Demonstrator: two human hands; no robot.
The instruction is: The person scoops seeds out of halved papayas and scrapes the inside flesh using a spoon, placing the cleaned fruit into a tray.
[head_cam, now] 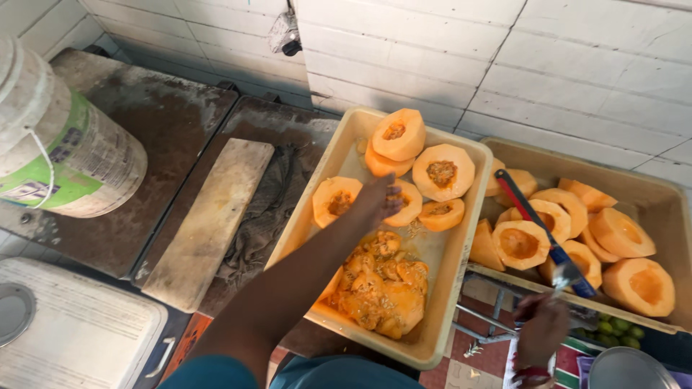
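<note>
Fingers of the left hand (376,204) curl onto a seedy melon half (406,202) in the left tub (453,288), at twelve o'clock from the pulp heap (380,287). Gripping a blue-handled peeler (544,234) low at five o'clock, the right hand (542,329) works beside the right tub (670,209); wet pulp could make the fruit slip, or the blade could nick skin.

bucket (50,137): cut off left | left hand (378,202): fingers hidden behind melon half (407,204)

Left arm stretches forward, left hand (376,202) with fingers curled down; right hand (542,328) held low, fist closed.
</note>
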